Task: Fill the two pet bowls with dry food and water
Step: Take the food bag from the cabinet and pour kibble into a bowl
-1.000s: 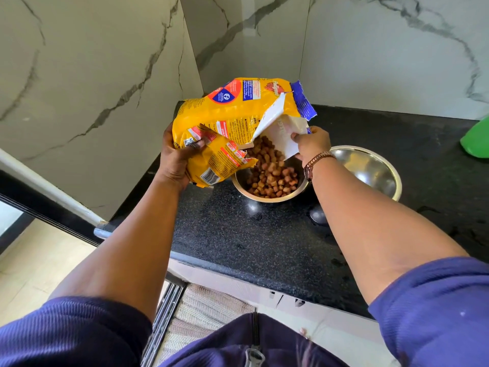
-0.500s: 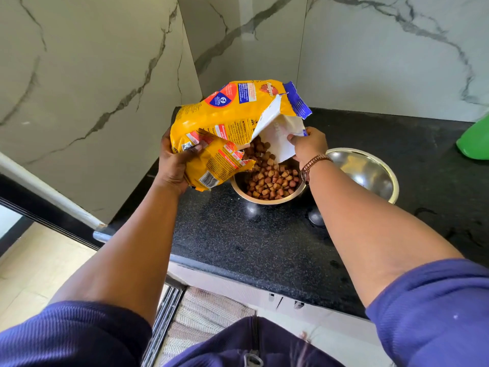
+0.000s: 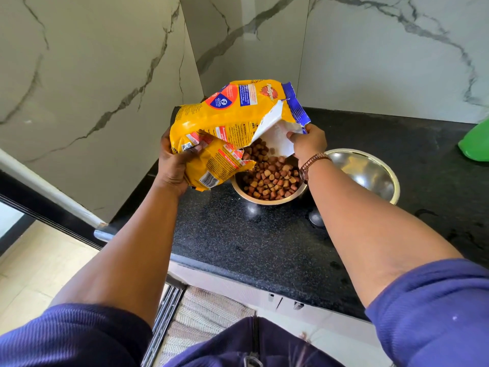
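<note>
A yellow pet food bag [image 3: 225,120] is tipped over a steel bowl [image 3: 246,196] on the black counter. Brown kibble [image 3: 270,178] spills from the bag's torn mouth and fills the bowl. My left hand [image 3: 174,165] grips the bag's lower end. My right hand [image 3: 308,141] pinches the torn flap at the bag's mouth, a watch on its wrist. A second steel bowl [image 3: 370,173] stands just right of the first, partly behind my right forearm, and looks empty.
The black granite counter [image 3: 238,242] sits in a corner of marble walls [image 3: 92,75]. A green object [image 3: 475,144] shows at the right edge. The counter's front edge runs below my arms, with a woven mat [image 3: 201,316] on the floor.
The kibble pile in the bowl has grown. The bag has tipped a little further and my hands stay on it.
</note>
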